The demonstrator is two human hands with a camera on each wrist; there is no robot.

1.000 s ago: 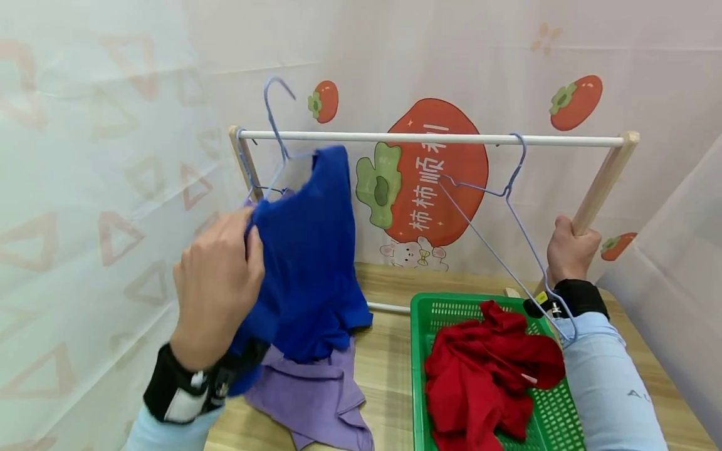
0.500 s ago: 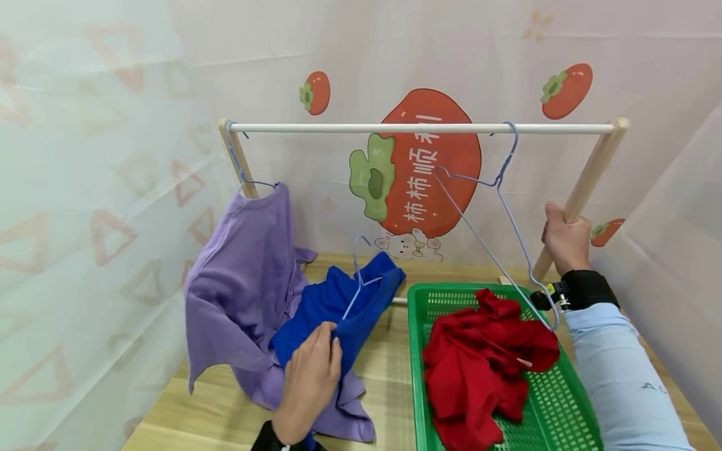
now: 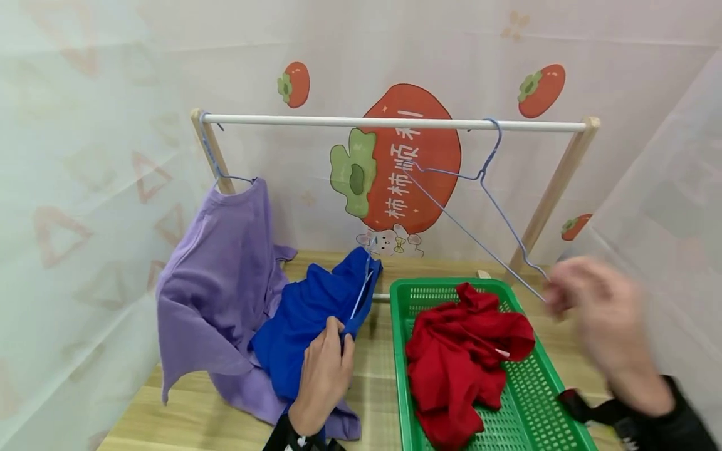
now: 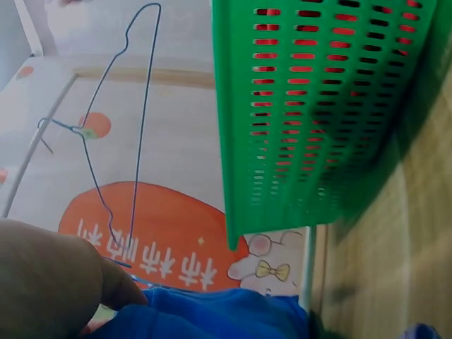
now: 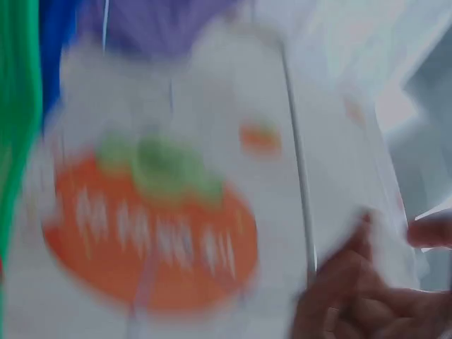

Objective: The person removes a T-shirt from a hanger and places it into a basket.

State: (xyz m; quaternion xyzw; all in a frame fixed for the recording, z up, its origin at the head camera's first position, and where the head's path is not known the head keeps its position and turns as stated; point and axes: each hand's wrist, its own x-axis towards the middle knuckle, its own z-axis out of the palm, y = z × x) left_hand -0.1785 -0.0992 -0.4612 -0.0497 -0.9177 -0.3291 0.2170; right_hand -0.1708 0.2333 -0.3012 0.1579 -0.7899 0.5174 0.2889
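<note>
My left hand (image 3: 326,376) pinches the neckline edge of a blue shirt (image 3: 293,329), which slants low over the tabletop. A thin blue wire hanger (image 3: 362,293) sits partly inside that shirt; the cloth hides its lower part. In the left wrist view the blue cloth (image 4: 226,314) lies beside the thumb side of the hand. My right hand (image 3: 606,319), blurred by motion, is off the rack, close to the lower corner of a bare wire hanger (image 3: 491,156). In the right wrist view its fingers (image 5: 346,282) are loosely bent, apart from the thumb, with nothing seen between them.
A white rail (image 3: 338,121) on wooden posts crosses the back. From its left end hangs a purple shirt (image 3: 225,250), its hem spreading onto the wooden table (image 3: 186,413). A green basket (image 3: 398,369) at right contains a red garment (image 3: 451,369).
My left hand has brought the blue shirt and its hanger down from near the rail towards the table. My right hand has let go of the rack's right post and come nearer.
</note>
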